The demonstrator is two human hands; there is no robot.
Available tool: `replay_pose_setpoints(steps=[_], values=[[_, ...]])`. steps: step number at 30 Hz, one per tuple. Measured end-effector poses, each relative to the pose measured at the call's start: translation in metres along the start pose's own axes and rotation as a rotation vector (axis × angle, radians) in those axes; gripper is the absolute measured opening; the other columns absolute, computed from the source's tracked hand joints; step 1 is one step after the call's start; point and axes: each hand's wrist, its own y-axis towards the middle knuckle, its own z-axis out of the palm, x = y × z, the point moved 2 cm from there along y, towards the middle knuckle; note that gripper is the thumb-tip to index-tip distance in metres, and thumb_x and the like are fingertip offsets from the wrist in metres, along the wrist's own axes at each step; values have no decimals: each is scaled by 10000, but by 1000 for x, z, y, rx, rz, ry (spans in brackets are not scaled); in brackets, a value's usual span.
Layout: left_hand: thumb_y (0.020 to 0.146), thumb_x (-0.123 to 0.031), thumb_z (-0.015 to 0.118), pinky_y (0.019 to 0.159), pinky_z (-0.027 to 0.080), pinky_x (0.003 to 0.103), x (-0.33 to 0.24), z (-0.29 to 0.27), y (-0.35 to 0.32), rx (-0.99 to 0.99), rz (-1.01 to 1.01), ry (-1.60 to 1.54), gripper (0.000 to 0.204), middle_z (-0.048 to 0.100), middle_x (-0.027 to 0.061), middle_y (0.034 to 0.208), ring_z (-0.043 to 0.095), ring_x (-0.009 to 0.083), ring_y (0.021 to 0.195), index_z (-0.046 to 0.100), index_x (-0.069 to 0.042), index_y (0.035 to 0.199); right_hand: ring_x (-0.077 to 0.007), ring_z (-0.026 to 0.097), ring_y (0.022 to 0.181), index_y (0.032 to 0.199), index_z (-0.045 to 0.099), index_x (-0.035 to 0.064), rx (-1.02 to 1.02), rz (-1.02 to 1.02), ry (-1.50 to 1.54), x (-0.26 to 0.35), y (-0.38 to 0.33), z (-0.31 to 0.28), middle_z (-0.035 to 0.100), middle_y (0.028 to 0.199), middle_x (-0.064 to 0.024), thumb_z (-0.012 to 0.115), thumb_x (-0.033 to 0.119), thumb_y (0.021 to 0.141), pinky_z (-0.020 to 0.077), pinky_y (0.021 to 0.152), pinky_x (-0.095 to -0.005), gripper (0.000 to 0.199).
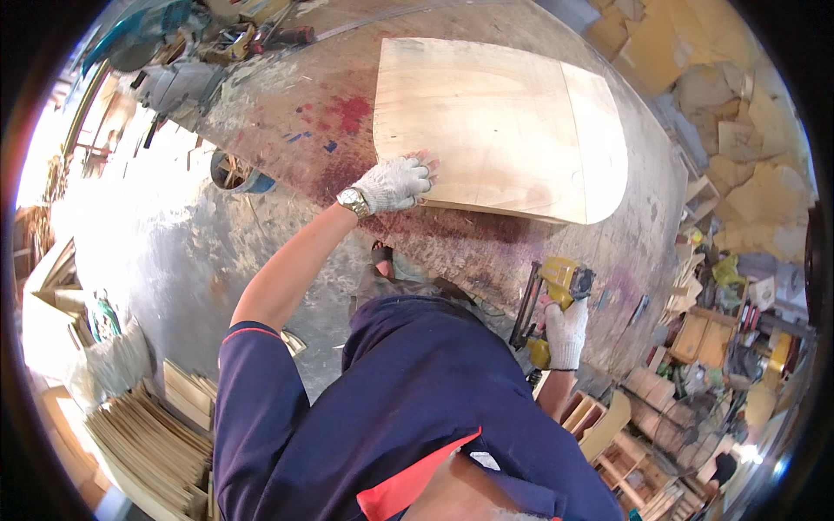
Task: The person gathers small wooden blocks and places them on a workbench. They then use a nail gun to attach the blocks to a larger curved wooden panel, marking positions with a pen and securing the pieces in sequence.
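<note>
A pale wooden panel (486, 130) with rounded right corners lies on a paint-stained worktable (321, 78). A seam crosses it near its right end. My left hand (395, 184), in a white knit glove that leaves the fingertips bare, grips the panel's near left corner. My right hand (566, 332), gloved as well, is closed round the handle of a yellow and black nail gun (566, 280). The tool is apart from the panel, to the right of my body and close to the table's near edge. Part of its lower end is hidden behind my hand.
Power tools (178, 85) and a hammer-like hand tool (282, 36) crowd the table's far left. A blue bucket (252, 182) stands on the floor at left. Stacked thin boards (152, 443) are at lower left. Wooden frames (630, 460) and scrap lie at right.
</note>
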Motion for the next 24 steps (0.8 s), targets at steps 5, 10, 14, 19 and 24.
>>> replay_pose_setpoints(steps=[5, 10, 14, 19, 24], values=[[806, -254, 770, 1176, 413, 492, -48, 9, -10, -349, -285, -22, 484, 630, 140, 1358, 531, 347, 1372, 653, -56, 1233, -134, 615, 527, 1294, 592, -5, 32, -183, -1, 15, 7, 4, 706, 903, -108, 728, 89, 896, 507, 467, -315, 431], [843, -129, 808, 785, 554, 408, -91, 31, -28, -1104, -985, -269, 203, 665, 127, 904, 673, 314, 872, 710, -34, 993, -113, 622, 585, 1302, 579, -19, 153, -282, -17, 52, 8, 10, 722, 986, -100, 712, 64, 931, 519, 510, -280, 402], [861, -131, 753, 707, 520, 432, -88, 57, -59, -969, -1320, -587, 165, 631, 144, 882, 638, 358, 798, 644, -30, 932, -115, 657, 669, 1298, 582, -27, 312, -403, -144, 88, 24, 15, 746, 1043, -101, 728, 36, 923, 545, 549, -263, 408], [894, -209, 739, 826, 525, 454, -77, 72, -76, -907, -1202, -530, 318, 626, 140, 998, 629, 354, 953, 660, -49, 1157, -79, 630, 645, 1295, 619, -21, 522, -557, -276, 146, 47, 50, 769, 1022, -91, 752, 102, 915, 520, 528, -254, 421], [943, -202, 695, 944, 510, 435, -61, 77, -76, -983, -1043, -503, 412, 644, 126, 1168, 599, 341, 1127, 636, -79, 1332, -89, 622, 589, 1253, 655, -35, 650, -616, -376, 203, 60, 106, 773, 1010, -95, 745, 146, 915, 505, 519, -251, 394]])
